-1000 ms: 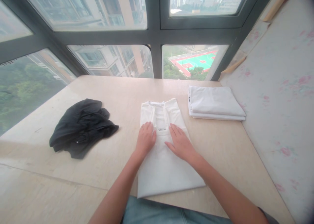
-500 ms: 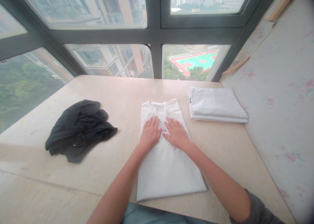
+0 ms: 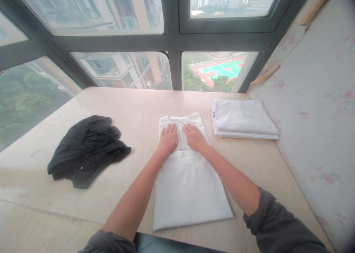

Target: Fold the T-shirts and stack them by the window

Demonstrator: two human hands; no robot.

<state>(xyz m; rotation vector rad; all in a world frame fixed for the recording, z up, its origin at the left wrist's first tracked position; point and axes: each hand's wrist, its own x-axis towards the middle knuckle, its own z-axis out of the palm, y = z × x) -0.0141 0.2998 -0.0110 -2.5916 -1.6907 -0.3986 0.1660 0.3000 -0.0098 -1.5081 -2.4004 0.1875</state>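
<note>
A white T-shirt (image 3: 191, 190) lies folded lengthwise on the wooden surface, its collar towards the window and its lower part doubled up over the chest. Small dark lettering shows between my hands, partly covered by the fold's edge. My left hand (image 3: 168, 139) rests flat on the shirt's upper left, fingers stretched towards the collar. On the upper right, my right hand (image 3: 194, 136) also lies flat, fingers pointing up and inward. Both hands are open and press on the cloth without gripping it.
A crumpled black garment (image 3: 87, 149) lies to the left. Folded white cloths (image 3: 245, 116) are stacked at the back right, beside the flowered wall (image 3: 318, 134). The wooden surface (image 3: 133, 105) ends at a grey-framed window (image 3: 116, 43) at the back.
Both hands have slid up the shirt towards the collar, and the forearms reach farther forward. The view has shifted slightly. The shirt and other garments stay in place.
</note>
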